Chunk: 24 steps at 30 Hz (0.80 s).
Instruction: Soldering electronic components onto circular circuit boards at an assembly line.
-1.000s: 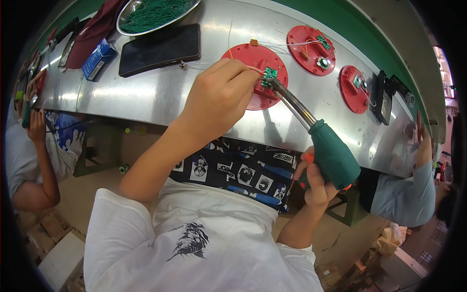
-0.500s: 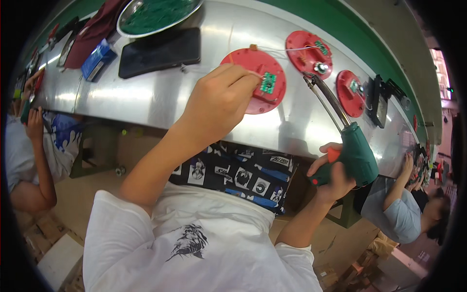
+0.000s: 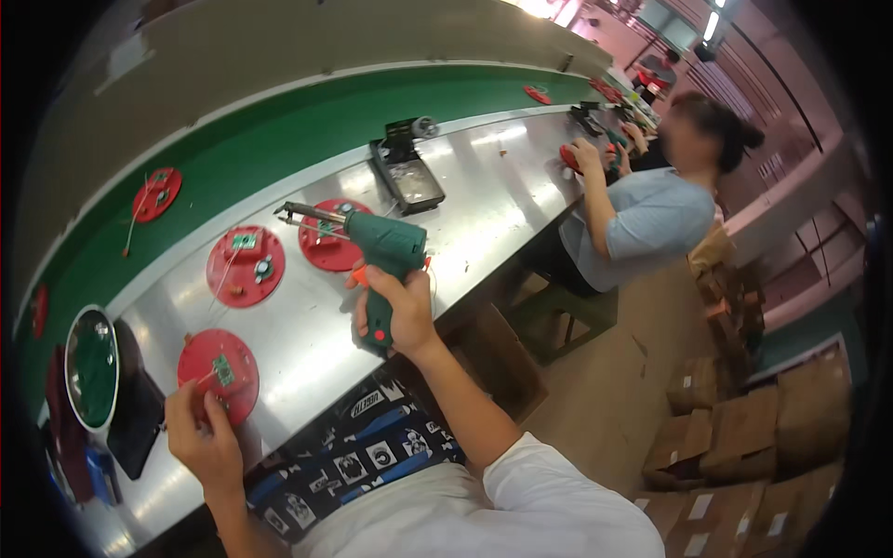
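My left hand (image 3: 205, 446) is at the near edge of a red round disc (image 3: 244, 377) lying on the metal bench. Its fingertips close on a thin wire (image 3: 206, 377) that runs to the small green circuit board (image 3: 222, 370) on that disc. My right hand (image 3: 400, 307) is wrapped round the grip of a green soldering gun (image 3: 386, 244), raised above the bench. Its metal tip (image 3: 286, 212) points left, between two further red discs, one with a board and wires (image 3: 244, 270), the other partly hidden behind the gun (image 3: 321, 256).
Past the gun stands a black soldering stand (image 3: 409, 181). A bowl of green material (image 3: 93, 372) and a dark phone (image 3: 135, 423) are at the left. Another red disc (image 3: 156, 195) rests on the green strip. A co-worker (image 3: 642, 205) sits right; cardboard boxes (image 3: 744, 437) stand on the floor.
My view has swung to the right, bringing the co-worker and boxes further in. The soldering gun is now held flatter, with its tip pointing left. My left hand stays by the same disc.
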Each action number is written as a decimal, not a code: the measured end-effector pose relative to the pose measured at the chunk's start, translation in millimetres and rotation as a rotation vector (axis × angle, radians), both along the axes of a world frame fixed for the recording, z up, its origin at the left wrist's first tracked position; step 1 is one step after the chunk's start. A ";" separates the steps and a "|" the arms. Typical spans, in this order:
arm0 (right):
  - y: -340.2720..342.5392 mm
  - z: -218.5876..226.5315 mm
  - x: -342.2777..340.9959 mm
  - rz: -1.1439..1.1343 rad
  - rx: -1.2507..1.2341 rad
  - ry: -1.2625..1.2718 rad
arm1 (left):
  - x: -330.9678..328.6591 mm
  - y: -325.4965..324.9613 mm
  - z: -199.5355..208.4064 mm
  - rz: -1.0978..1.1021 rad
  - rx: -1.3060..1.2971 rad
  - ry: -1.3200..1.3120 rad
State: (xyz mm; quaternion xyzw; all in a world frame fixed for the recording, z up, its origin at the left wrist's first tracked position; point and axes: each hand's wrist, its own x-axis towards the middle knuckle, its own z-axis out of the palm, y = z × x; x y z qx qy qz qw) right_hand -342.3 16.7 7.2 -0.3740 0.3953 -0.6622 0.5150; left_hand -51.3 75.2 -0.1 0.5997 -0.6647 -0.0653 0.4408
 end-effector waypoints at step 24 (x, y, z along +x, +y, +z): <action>-5.5 -6.1 -5.0 -0.117 0.017 -0.257 | 12.2 -8.8 56.4 -0.448 0.246 -0.568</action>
